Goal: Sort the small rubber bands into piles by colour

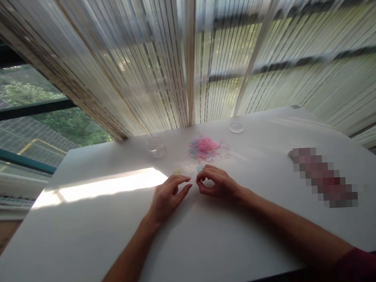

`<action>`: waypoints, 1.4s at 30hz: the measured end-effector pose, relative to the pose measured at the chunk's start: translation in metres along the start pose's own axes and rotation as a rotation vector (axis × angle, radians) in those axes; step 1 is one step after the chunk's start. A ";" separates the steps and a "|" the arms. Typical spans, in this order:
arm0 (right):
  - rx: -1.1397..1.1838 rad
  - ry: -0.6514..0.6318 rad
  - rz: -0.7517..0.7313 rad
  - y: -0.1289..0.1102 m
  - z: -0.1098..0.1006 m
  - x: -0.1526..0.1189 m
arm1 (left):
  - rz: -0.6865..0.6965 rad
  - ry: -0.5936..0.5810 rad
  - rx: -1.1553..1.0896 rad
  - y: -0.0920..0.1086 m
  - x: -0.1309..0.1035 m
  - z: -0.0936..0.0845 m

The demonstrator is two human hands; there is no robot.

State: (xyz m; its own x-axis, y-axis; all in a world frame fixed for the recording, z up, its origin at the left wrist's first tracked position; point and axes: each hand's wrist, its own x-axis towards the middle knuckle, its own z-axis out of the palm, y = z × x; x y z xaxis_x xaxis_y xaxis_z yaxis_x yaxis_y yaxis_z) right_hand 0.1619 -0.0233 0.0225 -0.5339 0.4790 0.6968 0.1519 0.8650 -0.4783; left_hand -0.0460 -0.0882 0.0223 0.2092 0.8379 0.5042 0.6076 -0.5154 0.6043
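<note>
My left hand (171, 196) is over the white table (192, 249), thumb and index finger apart with nothing visible between them. Just to its right, my right hand (216, 182) has thumb and index finger pressed together in a pinch. Whatever the pinch may hold is too small to make out. A small teal cluster (199, 169) shows just behind the right fingers, and a faint yellowish cluster (178, 171) lies behind the left hand. Farther back is a loose pile of thin pink, blue and purple bands (206, 147), resembling small rubber bands.
A clear round container (156, 147) stands at the back left, and a clear round lid (236, 127) lies at the back right. On the right is a blurred-out reddish object (325, 178). String curtains (172, 67) hang along the far edge; sunlight crosses the table's left side.
</note>
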 end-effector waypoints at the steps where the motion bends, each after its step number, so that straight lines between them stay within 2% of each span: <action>1: 0.009 -0.007 0.004 0.000 0.000 0.000 | 0.016 -0.002 -0.005 0.000 0.000 0.000; 7: 0.034 -0.039 0.058 -0.002 -0.001 -0.002 | 0.071 -0.001 -0.015 0.000 0.001 -0.003; 19: 0.051 -0.020 0.082 -0.002 -0.005 -0.001 | -0.011 0.010 -0.017 0.003 0.003 -0.007; 24: 0.048 -0.041 0.070 -0.005 -0.004 -0.001 | 0.000 -0.026 -0.021 0.005 0.003 -0.006; 29: 0.033 -0.038 0.093 -0.003 -0.005 -0.002 | -0.004 -0.014 -0.020 0.005 0.003 -0.007; 33: -0.031 0.014 0.089 0.008 -0.013 -0.002 | -0.017 0.028 -0.009 0.005 0.006 -0.012; 36: -0.143 0.121 0.173 0.026 -0.025 -0.002 | -0.030 0.013 0.002 -0.001 0.007 -0.021; 38: -0.189 0.173 0.245 0.040 -0.035 -0.003 | -0.055 -0.042 0.031 -0.008 0.006 -0.029; 42: -0.239 0.194 0.392 0.062 -0.047 -0.006 | -0.115 -0.201 0.112 -0.022 0.003 -0.045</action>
State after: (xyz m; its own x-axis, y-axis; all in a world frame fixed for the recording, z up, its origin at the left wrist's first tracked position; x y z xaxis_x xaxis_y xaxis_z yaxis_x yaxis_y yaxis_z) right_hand 0.2132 0.0349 0.0137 -0.2374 0.7747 0.5860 0.5088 0.6131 -0.6044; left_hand -0.0934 -0.0821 0.0387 0.2749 0.9146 0.2966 0.7151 -0.4007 0.5728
